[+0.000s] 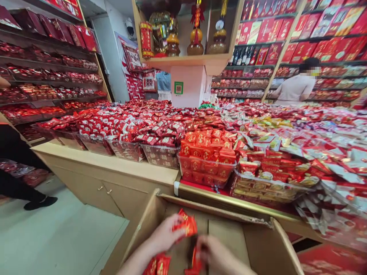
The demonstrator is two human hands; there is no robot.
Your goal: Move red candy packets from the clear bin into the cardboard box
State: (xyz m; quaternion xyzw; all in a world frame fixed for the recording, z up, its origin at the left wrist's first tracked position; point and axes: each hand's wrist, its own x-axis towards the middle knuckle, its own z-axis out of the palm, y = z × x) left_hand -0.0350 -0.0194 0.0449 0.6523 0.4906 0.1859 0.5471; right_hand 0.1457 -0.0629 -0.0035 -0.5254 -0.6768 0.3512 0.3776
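Observation:
Both my hands are inside an open cardboard box [229, 236] at the bottom of the head view. My left hand [167, 233] is closed on red candy packets [187, 224] with gold print. Lower and to the right, my right hand [208, 248] is blurred by motion; a red packet [196, 261] shows at its fingers, and whether it grips it is unclear. More red packets [157, 265] lie in the box below my left wrist. Just beyond the box, a clear plastic bin [205, 172] holds stacked red packets of similar look.
Several clear bins of wrapped sweets line the counter [114, 168], including one with gold-and-red packets [266, 183]. A pillar with a display shelf [186, 61] rises behind. A person in white [295, 88] stands at the right; another person's dark-clad leg [23, 187] is at the left.

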